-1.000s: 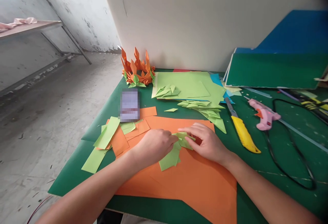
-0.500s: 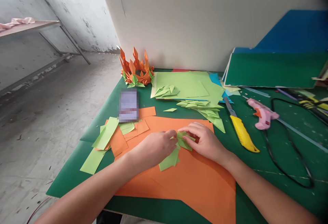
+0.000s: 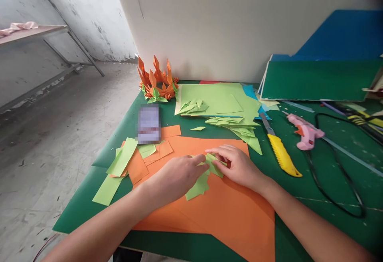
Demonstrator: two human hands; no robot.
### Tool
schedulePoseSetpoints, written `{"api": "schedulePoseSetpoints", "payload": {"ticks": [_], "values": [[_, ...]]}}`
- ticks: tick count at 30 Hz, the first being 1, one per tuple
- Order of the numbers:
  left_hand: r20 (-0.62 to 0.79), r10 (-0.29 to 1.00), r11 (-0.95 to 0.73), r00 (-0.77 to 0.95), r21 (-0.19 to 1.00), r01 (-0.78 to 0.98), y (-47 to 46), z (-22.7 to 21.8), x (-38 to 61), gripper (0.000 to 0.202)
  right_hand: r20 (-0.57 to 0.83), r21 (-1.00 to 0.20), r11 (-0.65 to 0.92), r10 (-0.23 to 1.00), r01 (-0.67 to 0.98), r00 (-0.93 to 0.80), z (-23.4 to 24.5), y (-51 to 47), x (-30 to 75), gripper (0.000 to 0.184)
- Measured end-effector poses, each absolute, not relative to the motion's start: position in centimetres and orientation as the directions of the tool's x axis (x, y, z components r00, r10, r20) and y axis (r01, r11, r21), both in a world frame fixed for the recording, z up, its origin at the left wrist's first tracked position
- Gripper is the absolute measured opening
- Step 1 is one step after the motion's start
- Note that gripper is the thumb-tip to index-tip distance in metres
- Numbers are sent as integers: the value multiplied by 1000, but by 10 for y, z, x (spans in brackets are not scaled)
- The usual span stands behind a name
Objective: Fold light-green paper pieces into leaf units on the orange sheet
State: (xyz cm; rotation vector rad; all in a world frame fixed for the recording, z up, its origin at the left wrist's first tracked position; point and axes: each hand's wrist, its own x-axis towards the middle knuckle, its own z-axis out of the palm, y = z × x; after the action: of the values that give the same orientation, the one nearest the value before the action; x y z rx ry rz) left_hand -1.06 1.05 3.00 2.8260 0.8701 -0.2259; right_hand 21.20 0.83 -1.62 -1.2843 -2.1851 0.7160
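On a green-covered work table (image 3: 299, 186), a person's two bare hands meet over a small folded green paper (image 3: 213, 162), which lies at the near middle of the table on a large orange sheet (image 3: 230, 214). The left hand (image 3: 176, 176) has its thumb and fingertips closed on the paper's left end; the right hand (image 3: 239, 166) has its fingers curled down over the right end and pinches it there, so both hands hold the same piece low against the sheet. Just below the fingers, loose green strips (image 3: 197, 186) lie on the orange sheet, partly under the left hand.

To the left, more green and orange offcuts (image 3: 125, 160) spread near a blurred phone (image 3: 149, 123). Behind it, against the pale wall, stands a spiky orange paper model (image 3: 155, 80) (green leaves ring its base). A stack of green sheets (image 3: 221, 98) sits beyond the hands, with a heap of folded green points (image 3: 242, 130) at its near edge. Right of the hands lie a yellow utility knife (image 3: 281, 156) and, farther right, a pink glue gun (image 3: 305, 134) with its black cord (image 3: 335, 190) looping across the table. Green and blue boards (image 3: 317, 80) lean at the far right.
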Motion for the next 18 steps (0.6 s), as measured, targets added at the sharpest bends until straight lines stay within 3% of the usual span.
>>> {"api": "schedulePoseSetpoints", "payload": {"ticks": [8, 18], "values": [[-176, 528, -796, 831, 238, 556, 11, 30, -12, 33, 165, -653, 422, 889, 629, -426, -17, 7, 211, 29], [-221, 551, -785, 805, 191, 590, 5, 34, -9, 40, 174, -671, 379, 916, 637, -361, -18, 10, 211, 25]]}}
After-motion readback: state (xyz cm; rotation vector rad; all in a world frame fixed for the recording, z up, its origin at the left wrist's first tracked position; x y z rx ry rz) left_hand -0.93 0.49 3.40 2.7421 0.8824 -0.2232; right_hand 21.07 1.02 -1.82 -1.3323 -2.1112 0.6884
